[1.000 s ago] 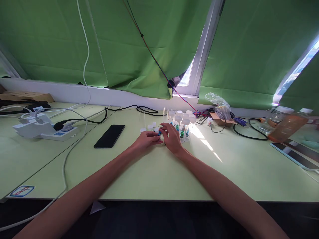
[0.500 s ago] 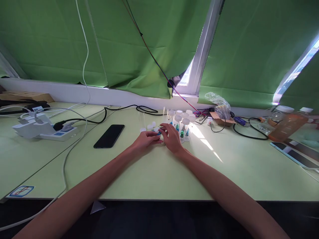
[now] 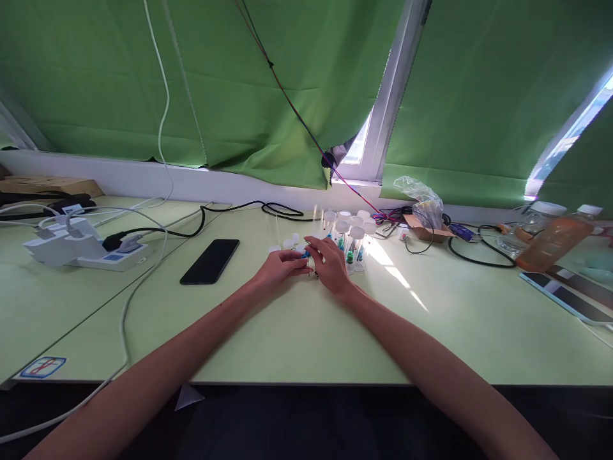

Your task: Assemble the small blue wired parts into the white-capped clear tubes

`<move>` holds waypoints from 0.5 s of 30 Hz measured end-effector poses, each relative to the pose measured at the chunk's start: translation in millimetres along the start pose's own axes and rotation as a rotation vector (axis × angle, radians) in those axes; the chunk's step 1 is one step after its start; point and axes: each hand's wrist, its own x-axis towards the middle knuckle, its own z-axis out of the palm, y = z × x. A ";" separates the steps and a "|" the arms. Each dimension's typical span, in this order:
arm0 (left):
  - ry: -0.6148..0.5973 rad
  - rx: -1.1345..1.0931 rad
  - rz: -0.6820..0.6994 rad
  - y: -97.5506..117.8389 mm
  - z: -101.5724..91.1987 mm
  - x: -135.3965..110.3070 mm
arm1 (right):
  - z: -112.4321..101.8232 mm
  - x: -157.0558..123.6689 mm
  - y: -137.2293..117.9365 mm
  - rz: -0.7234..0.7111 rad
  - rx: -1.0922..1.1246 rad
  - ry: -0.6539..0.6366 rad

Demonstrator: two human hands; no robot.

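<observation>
My left hand [image 3: 282,265] and my right hand [image 3: 328,263] meet over the table, fingers closed around a small blue piece [image 3: 305,254] with thin wire-like ends. Its kind is too small to make out, and fingers cover much of it. Just right of my right hand stands a group of clear tubes [image 3: 355,249] with white caps, several holding blue or green pieces. Loose white caps [image 3: 288,244] lie behind my left hand. Behind the hands, a clear tube without a cap [image 3: 316,217] stands upright beside the group.
A black phone [image 3: 209,262] lies to the left, near a white power strip [image 3: 112,259] with plugs and cables. At the back right are a small cardboard box [image 3: 424,231] with a plastic bag, black cables, bottles [image 3: 555,239] and another phone [image 3: 565,297].
The fingers of my right hand have shifted slightly around the blue piece, and more of it shows. My left hand has barely moved. The tubes stay in place.
</observation>
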 end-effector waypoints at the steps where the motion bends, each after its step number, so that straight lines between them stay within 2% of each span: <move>1: -0.001 -0.003 0.002 0.3 0.3 -0.3 | 0.0 0.0 0.1 -0.013 -0.001 0.004; 15: 0.024 0.005 0.024 5.5 4.7 -4.7 | -0.5 1.9 2.1 -0.002 -0.032 0.017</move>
